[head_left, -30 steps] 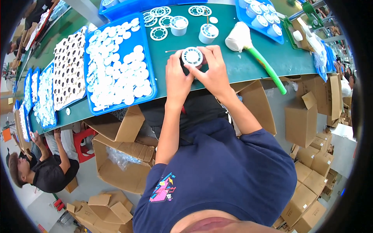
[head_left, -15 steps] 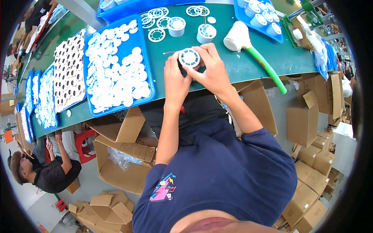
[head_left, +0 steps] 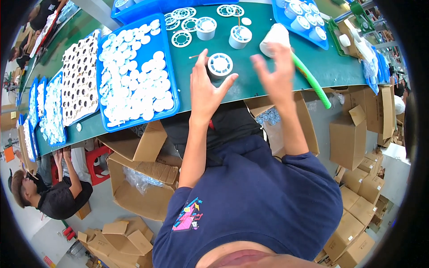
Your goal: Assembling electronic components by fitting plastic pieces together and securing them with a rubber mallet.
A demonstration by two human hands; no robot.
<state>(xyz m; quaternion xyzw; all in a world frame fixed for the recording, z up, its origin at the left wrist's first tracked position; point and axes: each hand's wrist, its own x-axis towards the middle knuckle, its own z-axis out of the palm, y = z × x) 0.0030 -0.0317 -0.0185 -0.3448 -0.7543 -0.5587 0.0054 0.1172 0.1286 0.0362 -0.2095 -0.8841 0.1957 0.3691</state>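
A white cylindrical housing (head_left: 220, 65), topped by a slotted ring, stands near the table's front edge with a thin wire at its left. Around its near left side is my left hand (head_left: 204, 89), fingers stretched along the side and thumb spread, not closed on it. My right hand (head_left: 279, 78), blurred, has its thumb and fingers apart. It overlaps a mallet with a white-wrapped head (head_left: 275, 35) and green handle (head_left: 313, 82); whether it touches cannot be told. Beyond stand two similar cylinders, one at left (head_left: 206, 29) and one with an upright wire (head_left: 240, 36).
Loose white slotted rings (head_left: 181, 39) lie at the back. A blue tray (head_left: 175, 96) of white discs and a moulded pulp tray (head_left: 80, 78) sit left. Another blue tray (head_left: 322, 43) holds cylinders at back right. Open cardboard boxes (head_left: 306, 118) stand below the table edge.
My right hand has left the housing and moved right to the mallet. My left hand has loosened, its thumb now spread away from the ring. The housing stays in nearly the same place.
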